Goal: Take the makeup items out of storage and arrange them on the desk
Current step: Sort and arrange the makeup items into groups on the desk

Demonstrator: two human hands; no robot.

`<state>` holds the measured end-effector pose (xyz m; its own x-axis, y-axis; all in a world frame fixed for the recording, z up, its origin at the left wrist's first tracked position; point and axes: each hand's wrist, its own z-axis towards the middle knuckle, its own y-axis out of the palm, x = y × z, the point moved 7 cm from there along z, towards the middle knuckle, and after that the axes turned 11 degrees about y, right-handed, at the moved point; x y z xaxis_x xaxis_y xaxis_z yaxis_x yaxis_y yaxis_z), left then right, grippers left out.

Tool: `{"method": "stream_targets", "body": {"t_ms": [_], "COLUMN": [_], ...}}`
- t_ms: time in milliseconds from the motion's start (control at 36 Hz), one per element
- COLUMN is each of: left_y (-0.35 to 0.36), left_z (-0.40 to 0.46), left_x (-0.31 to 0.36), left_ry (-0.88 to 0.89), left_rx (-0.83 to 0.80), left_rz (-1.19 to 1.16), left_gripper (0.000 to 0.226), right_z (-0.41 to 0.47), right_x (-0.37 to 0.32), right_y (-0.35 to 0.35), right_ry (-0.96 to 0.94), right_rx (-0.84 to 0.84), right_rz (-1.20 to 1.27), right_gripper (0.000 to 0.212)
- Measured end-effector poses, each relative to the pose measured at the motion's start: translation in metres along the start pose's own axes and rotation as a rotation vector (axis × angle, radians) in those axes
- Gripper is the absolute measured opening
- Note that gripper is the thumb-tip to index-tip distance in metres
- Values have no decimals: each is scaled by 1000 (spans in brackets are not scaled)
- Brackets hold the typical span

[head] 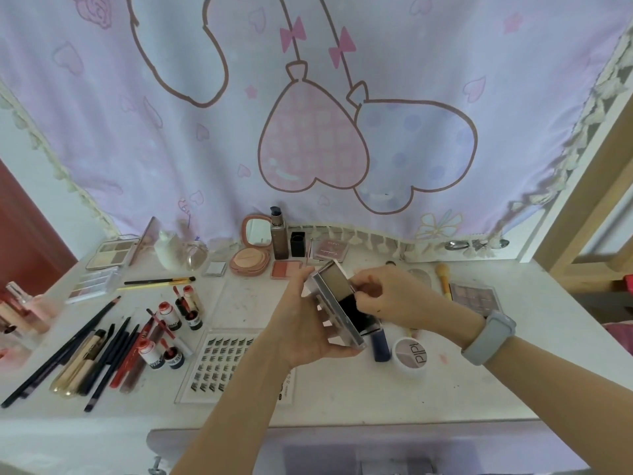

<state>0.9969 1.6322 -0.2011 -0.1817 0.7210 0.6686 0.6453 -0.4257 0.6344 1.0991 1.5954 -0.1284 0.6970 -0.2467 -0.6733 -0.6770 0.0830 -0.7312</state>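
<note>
Above the cluttered desk, your left hand cradles an open, mirrored makeup palette by its edges while your right hand pinches inside it; it looks light, rigid, slick, likely fragile.

Two hands, four small red-capped bottles, two yellow-handled brushes, one lash tray.

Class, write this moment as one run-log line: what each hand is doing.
left hand: holds palette above desk | right hand: pinches at palette's upper edge | lash tray: lying on desk
</note>
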Motion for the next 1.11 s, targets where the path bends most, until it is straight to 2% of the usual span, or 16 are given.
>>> {"method": "stream_targets", "body": {"t_ms": [139,222,306,389,472,500,556,611,694,833,1111], "left_y": [-4,-14,-26,-27,-19,-16,-17,-23,-24,-24,-29], "left_z": [0,0,0,-5,-13,-13,-8,-4,-5,-7,-2], "left_x": [-2,4,18,36,51,49,37,31,30,28,18], "left_ry": [-46,-6,138,371,703,765,723,621,608,646,649], "left_rx": [-24,54,185,276,314,297,255,271,283,240,161], "left_rz": [-20,-26,67,440,1182,1377,1659,1823,1914,2025,2085], "left_gripper": [70,72,67,76,78,79,84,87,84,74,68], "right_z": [10,15,18,23,29,31,35,38,42,44,39], "right_x": [17,26,35,42,44,44,44,48,54,64,67], "right_y": [-5,-7,-10,-11,-10,-10,-8,-7,-6,0,9], "right_ry": [96,143,204,248,271,277,289,315,371,412,459], "right_rx": [62,146,205,217,225,223,215,217,218,196,100], "right_rz": [-24,-53,-84,-46,-51,-64,-64,-37,10,160,257], "right_gripper": [19,23,18,18,26,26,26,30,34,23,15]}}
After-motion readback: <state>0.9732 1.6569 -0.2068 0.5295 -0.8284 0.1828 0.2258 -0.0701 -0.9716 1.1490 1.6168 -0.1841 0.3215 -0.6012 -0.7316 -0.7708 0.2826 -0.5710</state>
